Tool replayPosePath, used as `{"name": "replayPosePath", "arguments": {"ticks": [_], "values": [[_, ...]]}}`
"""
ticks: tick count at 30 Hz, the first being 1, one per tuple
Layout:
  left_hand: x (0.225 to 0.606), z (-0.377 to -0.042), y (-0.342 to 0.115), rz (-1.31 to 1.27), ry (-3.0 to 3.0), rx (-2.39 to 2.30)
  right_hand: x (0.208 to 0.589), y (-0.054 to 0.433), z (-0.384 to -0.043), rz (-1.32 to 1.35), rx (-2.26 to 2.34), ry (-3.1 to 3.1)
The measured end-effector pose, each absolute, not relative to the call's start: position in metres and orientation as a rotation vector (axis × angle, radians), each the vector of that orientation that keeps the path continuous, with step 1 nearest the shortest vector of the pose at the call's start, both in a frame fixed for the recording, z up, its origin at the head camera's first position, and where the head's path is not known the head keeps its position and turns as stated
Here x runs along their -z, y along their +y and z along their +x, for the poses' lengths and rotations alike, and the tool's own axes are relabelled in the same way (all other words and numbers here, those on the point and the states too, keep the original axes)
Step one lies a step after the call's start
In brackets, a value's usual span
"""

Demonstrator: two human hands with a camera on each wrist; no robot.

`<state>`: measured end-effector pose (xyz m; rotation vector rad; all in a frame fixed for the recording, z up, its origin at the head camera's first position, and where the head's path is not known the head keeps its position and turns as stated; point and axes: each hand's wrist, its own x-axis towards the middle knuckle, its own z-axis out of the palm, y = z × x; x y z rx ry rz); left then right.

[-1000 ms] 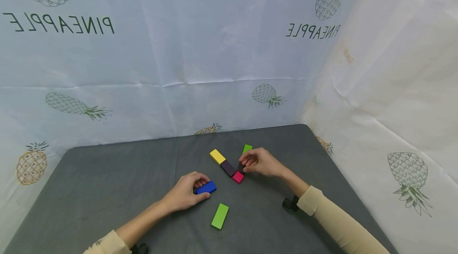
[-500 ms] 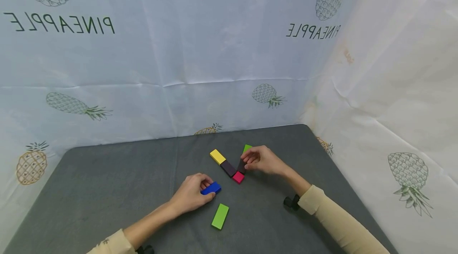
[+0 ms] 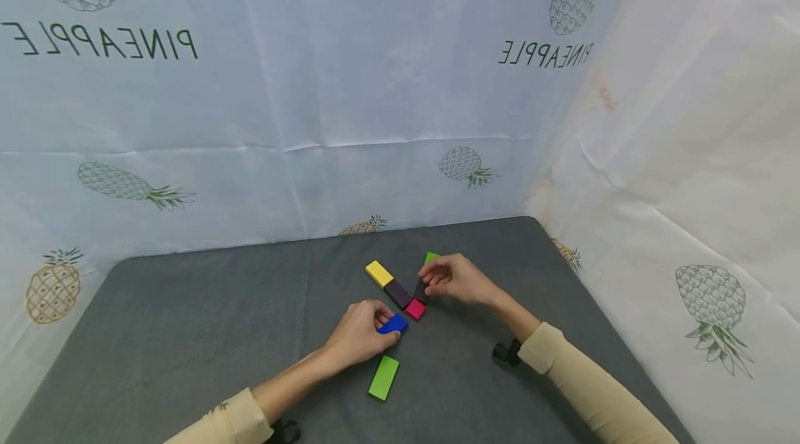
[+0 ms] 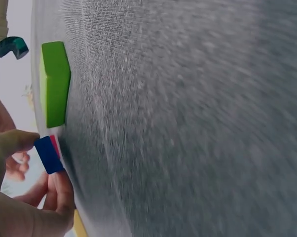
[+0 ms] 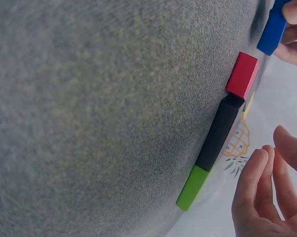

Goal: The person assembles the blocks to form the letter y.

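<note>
My left hand (image 3: 357,334) pinches a blue block (image 3: 394,324) between thumb and fingers, just above the near green block (image 3: 384,378) in the head view. In the left wrist view the blue block (image 4: 50,155) overlaps a bit of red behind it. Beyond lie several blocks in a V: yellow (image 3: 378,274) and black (image 3: 397,294) on the left, a red block (image 3: 415,310) at the point, and black plus green (image 3: 431,257) on the right. Beside the right leg is my right hand (image 3: 461,280); its fingers bend loosely and hold nothing in the right wrist view, near the black block (image 5: 219,133).
A dark grey cloth (image 3: 206,319) covers the table. White sheets with pineapple prints (image 3: 375,83) hang behind and to the right. A small black device (image 3: 507,353) is strapped at my right wrist.
My left hand has moved right with the blue block, closer to the red one. My right hand has shifted slightly and stays by the right leg of the V.
</note>
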<state>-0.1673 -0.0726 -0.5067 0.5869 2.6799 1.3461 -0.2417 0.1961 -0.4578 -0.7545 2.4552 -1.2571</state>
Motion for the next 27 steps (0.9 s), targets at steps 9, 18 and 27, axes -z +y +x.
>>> {"name": "replayPosePath", "arguments": {"ticks": [9, 18, 27], "values": [[0.506, -0.167, -0.063, 0.546, 2.691, -1.367, 0.461, 0.195, -0.241, -0.792, 1.252, 2.455], [0.514, -0.168, -0.06, 0.575, 2.724, -1.326, 0.461, 0.197, -0.24, -0.784, 1.252, 2.45], [0.521, -0.17, -0.062, 0.661, 2.71, -1.374, 0.464, 0.197, -0.239, -0.777, 1.254, 2.443]]}}
